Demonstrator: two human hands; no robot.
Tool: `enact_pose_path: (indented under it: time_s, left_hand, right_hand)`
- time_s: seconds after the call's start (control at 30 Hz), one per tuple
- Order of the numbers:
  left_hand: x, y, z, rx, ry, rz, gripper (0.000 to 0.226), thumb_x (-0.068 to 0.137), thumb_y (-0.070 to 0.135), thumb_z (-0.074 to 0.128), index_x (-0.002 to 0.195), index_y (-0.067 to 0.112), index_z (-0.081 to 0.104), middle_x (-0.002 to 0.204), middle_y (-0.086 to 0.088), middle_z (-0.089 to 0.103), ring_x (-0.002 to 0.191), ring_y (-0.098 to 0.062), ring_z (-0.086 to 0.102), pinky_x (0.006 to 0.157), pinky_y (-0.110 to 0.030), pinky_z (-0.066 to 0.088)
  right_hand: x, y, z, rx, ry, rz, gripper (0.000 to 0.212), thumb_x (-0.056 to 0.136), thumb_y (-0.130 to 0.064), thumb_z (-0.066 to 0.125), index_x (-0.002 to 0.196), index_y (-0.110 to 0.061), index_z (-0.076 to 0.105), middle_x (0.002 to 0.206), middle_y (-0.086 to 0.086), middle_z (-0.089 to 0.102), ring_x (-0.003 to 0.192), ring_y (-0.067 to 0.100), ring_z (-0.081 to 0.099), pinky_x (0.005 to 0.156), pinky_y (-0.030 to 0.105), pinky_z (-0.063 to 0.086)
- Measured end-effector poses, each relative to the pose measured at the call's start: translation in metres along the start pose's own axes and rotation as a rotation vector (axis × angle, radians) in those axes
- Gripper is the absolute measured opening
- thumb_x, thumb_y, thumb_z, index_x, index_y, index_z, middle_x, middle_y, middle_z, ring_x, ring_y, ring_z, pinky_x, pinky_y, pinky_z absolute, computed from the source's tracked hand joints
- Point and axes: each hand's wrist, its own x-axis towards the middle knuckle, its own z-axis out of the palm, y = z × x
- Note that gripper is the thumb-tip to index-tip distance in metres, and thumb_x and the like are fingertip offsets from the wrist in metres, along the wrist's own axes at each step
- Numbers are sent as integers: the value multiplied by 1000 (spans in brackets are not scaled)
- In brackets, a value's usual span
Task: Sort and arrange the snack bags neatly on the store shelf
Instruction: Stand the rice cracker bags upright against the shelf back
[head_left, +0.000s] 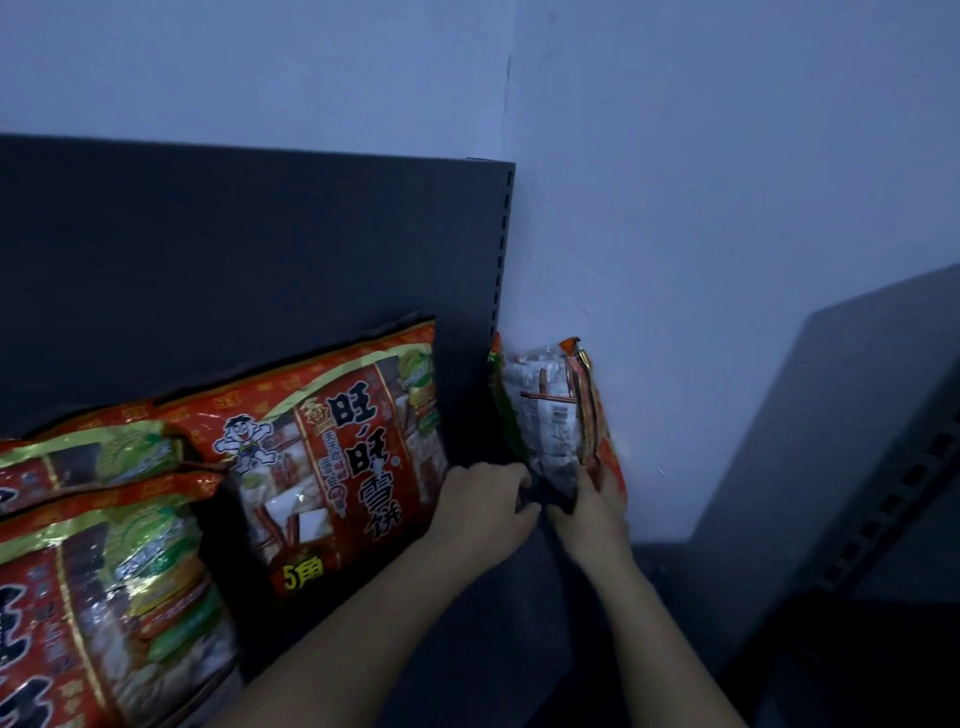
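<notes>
Our right hand (592, 512) pinches the edge-on snack bag (553, 410) by its bottom, standing it against the wall (727, 208). Our left hand (483, 504), fingers curled and seemingly empty, steadies beside the front-facing bag (332, 457).

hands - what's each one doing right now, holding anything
Left hand: fingers curled by the lower edge of the front-facing bag; grip cannot be told.
Right hand: closed on the bottom of the upright bag.

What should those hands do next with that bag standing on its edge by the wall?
Probably turn the edge-on bag to face front like the leaning bag. The right hand grips its bottom corner; the left hand is beside it, seemingly free to help.
</notes>
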Motion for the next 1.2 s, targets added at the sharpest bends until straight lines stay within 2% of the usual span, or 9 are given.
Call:
enact_pose_path:
  time_s: [0.17, 0.33, 0.47, 0.57, 0.67, 0.83, 0.97, 1.03, 1.2]
  left_hand:
    - [36, 16, 17, -245, -57, -121, 25, 88, 32, 57, 105, 14, 62, 107, -3, 65, 101, -21, 59, 87, -35, 48]
    - [89, 27, 28, -302, -57, -239, 28, 89, 37, 57, 89, 10, 63, 98, -6, 65, 96, -26, 61, 77, -32, 49]
    - [110, 33, 36, -247, 3, -277, 39, 87, 46, 60, 62, 17, 52, 79, -3, 60, 87, -23, 63, 60, -25, 37]
    - [115, 40, 42, -162, 127, -284, 39, 85, 52, 59, 72, 16, 64, 86, -3, 67, 87, -21, 64, 62, -25, 37]
    - [116, 43, 43, -120, 178, -257, 40, 86, 53, 58, 78, 14, 64, 89, -5, 68, 87, -23, 64, 63, -26, 37]
    - [120, 50, 38, -34, 212, -184, 34, 94, 35, 50, 83, 8, 67, 91, -7, 67, 89, -23, 64, 62, -27, 39]
    - [124, 52, 30, -152, 240, -229, 31, 94, 32, 50, 84, 9, 68, 89, -5, 68, 86, -22, 63, 66, -28, 41]
    - [127, 51, 24, -219, 214, -245, 29, 93, 31, 53, 75, 12, 66, 81, -4, 67, 77, -20, 62, 62, -27, 41]
    - [100, 36, 23, -383, 254, -227, 24, 86, 23, 59, 70, 8, 68, 73, -8, 68, 71, -23, 62, 57, -30, 45]
  right_hand:
    - [7, -1, 11, 35, 6, -36, 78, 91, -18, 53, 150, -10, 3, 157, 9, 4, 143, 24, 13, 116, 33, 16]
    - [6, -2, 7, 162, 39, -49, 74, 89, -17, 57, 149, -8, 14, 153, 10, 17, 140, 24, 21, 112, 30, 21]
    - [7, -1, 5, 206, 60, -46, 70, 88, -7, 54, 149, -9, 19, 153, 9, 17, 138, 24, 25, 109, 30, 28]
    - [11, 1, 12, 258, 127, -60, 67, 82, -8, 60, 144, -13, 33, 144, 7, 38, 129, 23, 41, 105, 37, 40]
    - [17, 5, 22, 321, 173, -50, 62, 76, -8, 61, 135, -16, 43, 132, 4, 52, 120, 20, 50, 97, 42, 46]
    - [11, 2, 19, 362, 184, -45, 53, 80, -4, 61, 130, -14, 47, 123, 4, 58, 114, 20, 54, 93, 39, 49]
    - [10, 2, 17, 373, 177, -44, 63, 77, 3, 57, 136, -13, 41, 128, 6, 54, 117, 21, 50, 96, 35, 46]
    - [9, 0, 14, 378, 172, -36, 64, 75, 7, 52, 135, -13, 42, 126, 6, 54, 115, 22, 51, 92, 31, 46]
    - [8, -5, 0, 464, 430, 46, 33, 77, 6, 51, 108, -6, 52, 106, 12, 59, 102, 32, 55, 88, 44, 45]
